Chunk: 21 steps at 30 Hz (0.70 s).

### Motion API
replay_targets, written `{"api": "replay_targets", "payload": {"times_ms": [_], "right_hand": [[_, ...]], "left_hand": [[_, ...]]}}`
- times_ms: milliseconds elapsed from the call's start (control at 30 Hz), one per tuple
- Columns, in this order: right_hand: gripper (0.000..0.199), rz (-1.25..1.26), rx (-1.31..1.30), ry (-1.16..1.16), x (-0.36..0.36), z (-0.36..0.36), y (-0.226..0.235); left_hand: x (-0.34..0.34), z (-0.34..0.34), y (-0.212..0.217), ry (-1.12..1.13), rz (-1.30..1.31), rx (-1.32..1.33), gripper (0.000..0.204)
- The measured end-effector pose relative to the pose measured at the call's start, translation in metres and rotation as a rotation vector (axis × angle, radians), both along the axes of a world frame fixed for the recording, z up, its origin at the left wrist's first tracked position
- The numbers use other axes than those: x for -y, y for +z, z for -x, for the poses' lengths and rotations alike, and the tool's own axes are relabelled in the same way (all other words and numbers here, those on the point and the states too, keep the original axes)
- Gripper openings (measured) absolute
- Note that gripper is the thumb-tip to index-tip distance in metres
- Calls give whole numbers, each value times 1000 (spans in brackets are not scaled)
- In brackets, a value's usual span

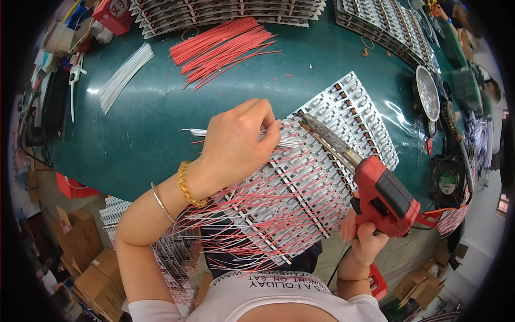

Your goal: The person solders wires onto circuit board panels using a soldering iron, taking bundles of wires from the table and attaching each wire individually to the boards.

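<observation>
My left hand (241,137) is closed around a small bundle of white wires (289,141), whose ends stick out past the fingers on both sides. It hovers over the upper left edge of a panel of small circuit boards (370,115). Red and white wires (257,214) trail from many of the boards toward my lap. In my right hand (365,236) is a red and black soldering gun (386,196), gripped by its handle. The dark, crusted tip points at the panel's upper left edge, close to my left fingertips. Whether the tip touches a board I cannot tell.
Loose red wires (225,48) and white wires (126,78) lie on the green table (155,145). Stacked panels (225,13) stand at the back, more (386,27) at the back right. A round metal dish (427,92) and a black fan (448,180) are on the right.
</observation>
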State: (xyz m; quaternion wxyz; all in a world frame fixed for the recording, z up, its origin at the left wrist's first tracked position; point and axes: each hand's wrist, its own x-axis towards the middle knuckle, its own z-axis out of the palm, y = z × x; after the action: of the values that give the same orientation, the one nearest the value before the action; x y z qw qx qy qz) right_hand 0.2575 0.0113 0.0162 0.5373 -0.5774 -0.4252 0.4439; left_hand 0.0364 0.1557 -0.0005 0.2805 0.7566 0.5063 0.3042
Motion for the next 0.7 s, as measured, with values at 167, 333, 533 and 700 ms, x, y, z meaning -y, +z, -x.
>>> {"api": "replay_targets", "payload": {"times_ms": [167, 333, 533, 700], "right_hand": [[73, -4, 35, 38, 2, -1, -3], [75, -12, -39, 14, 1, 5, 5], [76, -56, -79, -12, 12, -5, -3], [77, -19, -88, -31, 16, -1, 1]], "left_hand": [[2, 6, -1, 7, 11, 10, 14], [1, 8, -4, -29, -67, 108, 12], [-1, 4, 1, -12, -172, 148, 8], [3, -1, 1, -80, -126, 10, 7]]}}
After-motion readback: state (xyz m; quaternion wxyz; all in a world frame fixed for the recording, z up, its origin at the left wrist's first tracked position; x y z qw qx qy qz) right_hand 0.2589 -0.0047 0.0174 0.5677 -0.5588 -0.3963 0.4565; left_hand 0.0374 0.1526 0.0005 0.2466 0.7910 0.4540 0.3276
